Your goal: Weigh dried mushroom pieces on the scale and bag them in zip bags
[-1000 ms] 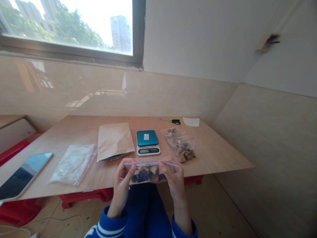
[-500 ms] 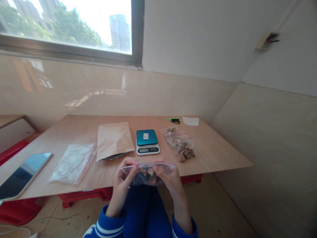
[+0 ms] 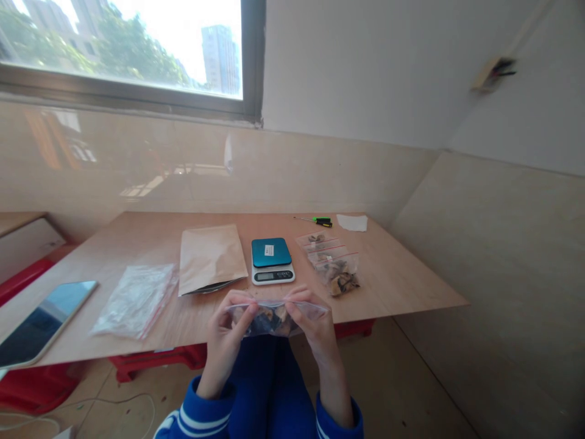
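A clear zip bag (image 3: pixel 269 320) with dark and tan dried pieces inside is held over my lap at the table's front edge. My left hand (image 3: pixel 231 323) pinches its top edge on the left, thumb against fingers. At the right part of the same edge, my right hand (image 3: pixel 311 320) grips it between thumb and fingers. Just beyond the hands stands a kitchen scale (image 3: pixel 273 261) with a blue platform and nothing on it. Filled zip bags (image 3: pixel 342 274) of similar dried pieces overlap to the right of the scale.
A brown paper pouch (image 3: pixel 212 256) lies left of the scale, beside a stack of clear bags (image 3: pixel 134 299). Farther left is a phone (image 3: pixel 48 320). Screwdrivers (image 3: pixel 320 221) and a white paper piece (image 3: pixel 353 223) lie at the back. Red stools (image 3: pixel 158 361) stand under the table.
My right thumb and fingers have shifted slightly along the bag's top edge, and the bag has risen a little. Both hands keep hold. Things on the table have not moved.
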### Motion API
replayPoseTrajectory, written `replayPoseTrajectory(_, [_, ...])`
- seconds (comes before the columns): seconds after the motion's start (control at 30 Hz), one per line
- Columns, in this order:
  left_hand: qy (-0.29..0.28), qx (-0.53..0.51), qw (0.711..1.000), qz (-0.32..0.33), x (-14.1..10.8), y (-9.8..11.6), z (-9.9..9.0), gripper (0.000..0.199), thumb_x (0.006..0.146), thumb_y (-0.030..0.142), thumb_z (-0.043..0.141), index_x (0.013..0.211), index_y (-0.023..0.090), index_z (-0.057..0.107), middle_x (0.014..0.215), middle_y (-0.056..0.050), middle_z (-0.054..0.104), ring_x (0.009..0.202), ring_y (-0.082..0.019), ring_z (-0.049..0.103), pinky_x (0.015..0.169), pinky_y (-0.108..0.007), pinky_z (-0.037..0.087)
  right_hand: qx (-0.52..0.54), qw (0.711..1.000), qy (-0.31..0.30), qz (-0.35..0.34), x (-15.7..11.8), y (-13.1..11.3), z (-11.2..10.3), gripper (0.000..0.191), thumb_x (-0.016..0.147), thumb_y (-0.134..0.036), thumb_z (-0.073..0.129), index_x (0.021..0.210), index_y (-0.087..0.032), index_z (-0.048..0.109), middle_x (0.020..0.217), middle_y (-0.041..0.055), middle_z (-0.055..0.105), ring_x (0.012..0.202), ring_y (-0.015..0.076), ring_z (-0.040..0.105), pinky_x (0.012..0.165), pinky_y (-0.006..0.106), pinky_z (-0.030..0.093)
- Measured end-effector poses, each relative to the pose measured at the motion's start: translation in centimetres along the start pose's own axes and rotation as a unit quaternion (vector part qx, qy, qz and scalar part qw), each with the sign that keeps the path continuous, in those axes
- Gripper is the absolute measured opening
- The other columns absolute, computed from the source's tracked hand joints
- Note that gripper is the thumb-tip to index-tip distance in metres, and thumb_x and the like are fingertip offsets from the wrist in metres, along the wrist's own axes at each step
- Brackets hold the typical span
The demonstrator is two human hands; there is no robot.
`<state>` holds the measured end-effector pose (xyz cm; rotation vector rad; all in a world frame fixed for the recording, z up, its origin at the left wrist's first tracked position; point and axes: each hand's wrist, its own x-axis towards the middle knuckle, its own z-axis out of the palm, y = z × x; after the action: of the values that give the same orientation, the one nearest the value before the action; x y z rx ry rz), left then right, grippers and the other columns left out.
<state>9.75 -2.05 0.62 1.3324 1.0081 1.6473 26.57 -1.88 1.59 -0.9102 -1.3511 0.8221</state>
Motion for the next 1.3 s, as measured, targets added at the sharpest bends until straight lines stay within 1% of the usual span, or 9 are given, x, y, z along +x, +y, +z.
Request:
replayPoseTrajectory(0.23, [0.06, 0.015, 0.998, 0.016, -0.4, -0.4, 0.5, 0.013, 0.079, 0.029, 0.069, 0.075, 0.017, 0.067, 0.076, -0.002, 0.061, 0.075, -0.015, 0.058, 0.068, -0.024, 0.048, -0.004, 1.0, 0.005, -0.011, 0.1, -0.2, 0.3, 0.008, 0.081, -0.026, 0.067, 0.075, -0.02, 0.068, 0.083, 0.0022, 0.065, 0.084, 0.0163, 0.063, 0.08, 0.029, 0.05])
replayPoseTrajectory(0.33, [0.035, -0.03, 0.999, -0.005, -0.3, -0.5, 0.2, 0.013, 0.079, 0.03, 0.068, 0.076, 0.017, 0.066, 0.077, -0.001, 0.06, 0.071, -0.013, 0.057, 0.063, -0.021, 0.047, 0.039, 0.998, -0.039, 0.021, 0.1, -0.4, 0.2, 0.008, 0.079, -0.028, 0.069, 0.084, -0.021, 0.071, 0.088, 0.0026, 0.069, 0.088, 0.0175, 0.065, 0.083, 0.029, 0.052])
replayPoseTrajectory(0.43, [-0.011, -0.059, 0.997, -0.038, -0.1, -0.3, -0.2, 0.014, 0.079, 0.031, 0.069, 0.087, 0.019, 0.068, 0.086, -0.002, 0.063, 0.077, -0.014, 0.06, 0.067, -0.022, 0.048, 0.06, 0.994, -0.059, 0.073, 0.0, -0.4, 0.3, 0.023, 0.076, -0.031, 0.073, 0.097, -0.022, 0.072, 0.096, 0.0041, 0.073, 0.093, 0.0199, 0.068, 0.086, 0.032, 0.054])
replayPoseTrajectory(0.5, [-0.033, -0.046, 0.997, -0.047, 0.1, -0.1, -0.2, 0.019, 0.077, 0.031, 0.071, 0.09, 0.018, 0.07, 0.089, -0.004, 0.065, 0.081, -0.016, 0.061, 0.069, -0.024, 0.05, 0.059, 0.993, -0.039, 0.095, 0.0, -0.3, 0.6, 0.023, 0.075, -0.032, 0.073, 0.095, -0.021, 0.073, 0.094, 0.0049, 0.075, 0.091, 0.0208, 0.069, 0.085, 0.033, 0.055])
replayPoseTrajectory(0.63, [-0.032, -0.006, 0.999, -0.026, 0.5, 0.1, 0.3, 0.016, 0.074, 0.031, 0.073, 0.076, 0.016, 0.071, 0.078, -0.005, 0.064, 0.078, -0.018, 0.06, 0.07, -0.026, 0.049, 0.046, 0.992, -0.005, 0.114, 0.2, -0.5, 1.3, 0.016, 0.074, -0.032, 0.073, 0.08, -0.018, 0.074, 0.081, 0.0046, 0.076, 0.08, 0.0203, 0.071, 0.078, 0.032, 0.058])
replayPoseTrajectory(0.8, [-0.021, -0.015, 0.999, -0.028, 0.6, 0.1, 0.6, 0.014, 0.074, 0.031, 0.073, 0.074, 0.017, 0.07, 0.076, -0.004, 0.063, 0.075, -0.017, 0.058, 0.067, -0.025, 0.048, 0.03, 0.995, 0.011, 0.093, 0.3, -0.6, 1.6, 0.012, 0.073, -0.03, 0.074, 0.075, -0.018, 0.072, 0.075, 0.0034, 0.074, 0.073, 0.0182, 0.069, 0.07, 0.029, 0.058])
replayPoseTrajectory(1.07, [-0.011, 0.001, 1.0, -0.018, 0.1, -0.3, 0.1, 0.012, 0.074, 0.029, 0.073, 0.072, 0.017, 0.07, 0.077, -0.004, 0.062, 0.077, -0.017, 0.059, 0.07, -0.026, 0.048, -0.021, 0.999, 0.041, 0.013, 0.1, -0.3, 1.8, 0.007, 0.074, -0.024, 0.073, 0.071, -0.019, 0.069, 0.073, 0.0029, 0.07, 0.074, 0.0174, 0.066, 0.073, 0.029, 0.055])
replayPoseTrajectory(1.2, [-0.017, -0.015, 0.999, -0.027, 0.2, 0.0, 0.1, 0.014, 0.074, 0.03, 0.073, 0.072, 0.017, 0.07, 0.077, -0.004, 0.061, 0.076, -0.017, 0.06, 0.068, -0.025, 0.048, 0.012, 0.999, 0.035, 0.028, 0.1, -0.4, 1.8, 0.008, 0.075, -0.026, 0.072, 0.073, -0.019, 0.068, 0.074, 0.0021, 0.069, 0.075, 0.0166, 0.066, 0.072, 0.027, 0.054])
replayPoseTrajectory(1.3, [-0.056, -0.029, 0.998, -0.029, 0.4, 0.3, 0.1, 0.019, 0.072, 0.034, 0.074, 0.078, 0.016, 0.073, 0.081, -0.006, 0.063, 0.079, -0.019, 0.061, 0.068, -0.027, 0.049, 0.038, 0.998, 0.001, 0.05, 0.1, -0.6, 1.5, 0.016, 0.076, -0.028, 0.072, 0.089, -0.02, 0.069, 0.086, 0.003, 0.071, 0.081, 0.0171, 0.067, 0.075, 0.028, 0.055])
